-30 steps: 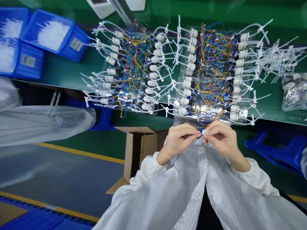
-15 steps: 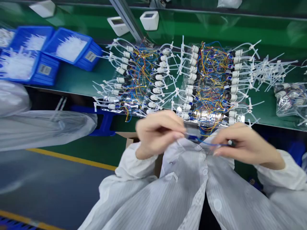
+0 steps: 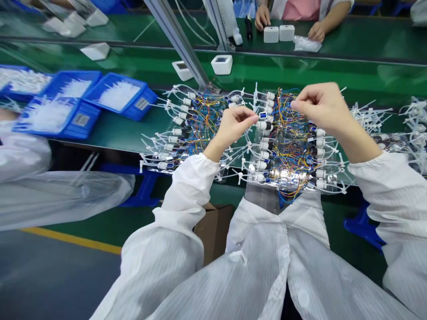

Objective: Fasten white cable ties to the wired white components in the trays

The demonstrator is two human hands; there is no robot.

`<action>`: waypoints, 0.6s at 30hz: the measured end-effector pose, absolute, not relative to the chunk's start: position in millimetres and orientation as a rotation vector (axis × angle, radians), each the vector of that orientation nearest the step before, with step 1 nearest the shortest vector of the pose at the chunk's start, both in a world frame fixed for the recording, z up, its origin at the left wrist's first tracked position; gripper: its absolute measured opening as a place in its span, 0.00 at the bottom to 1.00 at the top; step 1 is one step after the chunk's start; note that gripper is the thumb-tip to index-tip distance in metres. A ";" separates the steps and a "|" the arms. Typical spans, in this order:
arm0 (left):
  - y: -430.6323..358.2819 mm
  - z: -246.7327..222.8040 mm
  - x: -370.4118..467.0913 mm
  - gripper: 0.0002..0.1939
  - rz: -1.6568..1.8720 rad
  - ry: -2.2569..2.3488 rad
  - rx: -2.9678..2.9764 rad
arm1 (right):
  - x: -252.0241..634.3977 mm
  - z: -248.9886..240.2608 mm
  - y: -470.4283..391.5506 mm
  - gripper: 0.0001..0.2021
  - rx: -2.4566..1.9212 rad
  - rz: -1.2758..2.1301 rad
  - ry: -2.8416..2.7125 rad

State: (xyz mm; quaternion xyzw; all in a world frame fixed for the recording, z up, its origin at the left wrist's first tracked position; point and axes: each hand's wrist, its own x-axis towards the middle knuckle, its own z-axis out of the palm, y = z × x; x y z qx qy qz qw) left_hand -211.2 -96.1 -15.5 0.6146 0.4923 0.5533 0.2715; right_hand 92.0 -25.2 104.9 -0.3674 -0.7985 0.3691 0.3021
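Blue-and-white module (image 3: 263,115): small, rectangular, at the left fingertips, over white-capped cylinders (image 3: 262,126)
Left hand (image 3: 233,124): thumb and forefinger pinching the module's edge
Right hand (image 3: 320,106): fingertips together near coloured wires (image 3: 283,111); cannot tell whether gripping one
Blue bins (image 3: 132,114): heaped with slender white pieces (image 3: 118,94)
Cardboard box (image 3: 216,233): contents hidden

You have no text here that can be read.
On the counter (image 3: 115,134) to your left, one white label (image 3: 80,119) is stuck on the end wall of the nearer blue bin (image 3: 92,115) and another white label (image 3: 142,104) on the blue bin beside it (image 3: 133,114); the print on both is too small and blurred for you to make out.
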 end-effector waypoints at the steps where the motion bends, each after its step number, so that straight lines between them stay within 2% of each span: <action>1: -95.5 -19.7 -212.0 0.28 1.449 1.337 1.642 | 91.9 97.4 -22.6 0.11 -0.997 1.000 -2.137; 4: -100.1 -26.4 -212.1 0.25 1.301 1.334 1.641 | 98.0 81.1 -16.9 0.08 -1.000 0.992 -2.213; 6: -102.2 -28.5 -214.7 0.22 1.236 1.359 1.639 | 104.0 75.9 -14.0 0.10 -0.990 0.947 -2.278; 10: -95.5 -31.6 -233.5 0.11 1.302 1.598 1.481 | 110.2 73.6 -15.1 0.09 -1.053 0.804 -2.516; 12: -90.7 -32.9 -244.0 0.06 1.215 1.689 1.371 | 109.3 71.6 -20.3 0.09 -1.032 0.791 -2.718; 15: -85.5 -33.4 -248.9 0.13 0.961 1.712 1.272 | 105.7 63.9 -27.7 0.12 -0.907 0.894 -2.918; 18: -77.9 -31.8 -241.3 0.19 0.939 1.659 1.139 | 103.3 55.7 -26.7 0.16 -0.884 0.996 -2.800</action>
